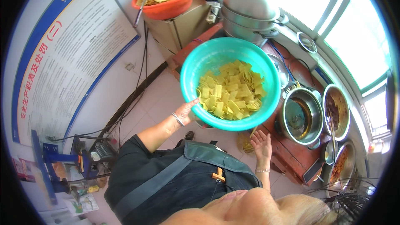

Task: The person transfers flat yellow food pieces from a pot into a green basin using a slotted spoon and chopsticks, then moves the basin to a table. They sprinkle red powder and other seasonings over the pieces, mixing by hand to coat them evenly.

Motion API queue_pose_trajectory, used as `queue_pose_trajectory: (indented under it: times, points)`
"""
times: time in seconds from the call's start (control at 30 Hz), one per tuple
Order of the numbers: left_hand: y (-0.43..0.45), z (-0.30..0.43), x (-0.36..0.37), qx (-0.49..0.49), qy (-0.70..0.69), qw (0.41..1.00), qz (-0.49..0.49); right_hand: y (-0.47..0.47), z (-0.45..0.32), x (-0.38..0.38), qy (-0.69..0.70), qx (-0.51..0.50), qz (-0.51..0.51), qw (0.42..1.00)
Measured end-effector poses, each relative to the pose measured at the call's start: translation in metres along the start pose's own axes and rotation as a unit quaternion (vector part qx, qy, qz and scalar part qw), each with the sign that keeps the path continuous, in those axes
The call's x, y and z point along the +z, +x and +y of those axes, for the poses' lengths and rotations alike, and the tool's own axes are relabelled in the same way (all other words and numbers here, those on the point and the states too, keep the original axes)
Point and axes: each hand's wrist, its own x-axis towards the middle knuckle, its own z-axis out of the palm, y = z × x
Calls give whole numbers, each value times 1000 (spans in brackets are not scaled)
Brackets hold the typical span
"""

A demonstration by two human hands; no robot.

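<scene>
A large turquoise plastic basin (230, 125) is before me, tilted so that its inside shows. It holds a heap of flat, yellow, roughly square-cut pieces (232, 92) that look like food. My left hand (187, 112) grips the basin's near left rim, thumb on top and fingers hidden beneath. Just below the near right rim, my right hand (262, 145) is held palm up with its fingers apart and nothing in it. Whether the basin also rests on the red table (290, 161) is hidden.
An orange basin (168, 11) of similar pieces, with metal tongs (140, 11), stands on a cardboard box (178, 28). A lidded steamer (248, 9) stands behind. Right are a pot of dark liquid (303, 139), several bowls, and a phone (313, 172). Cables (146, 53) hang along the wall.
</scene>
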Motion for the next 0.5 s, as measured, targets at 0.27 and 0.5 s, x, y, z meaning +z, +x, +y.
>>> queue_pose_trajectory:
  times: [0.27,0.5]
  points:
    - [67,100,-42,-2,84,995,-58,-6,17,111,-58,-181,13,982]
    - [88,101,-49,17,248,967,-47,11,36,151,-148,-303,148,930]
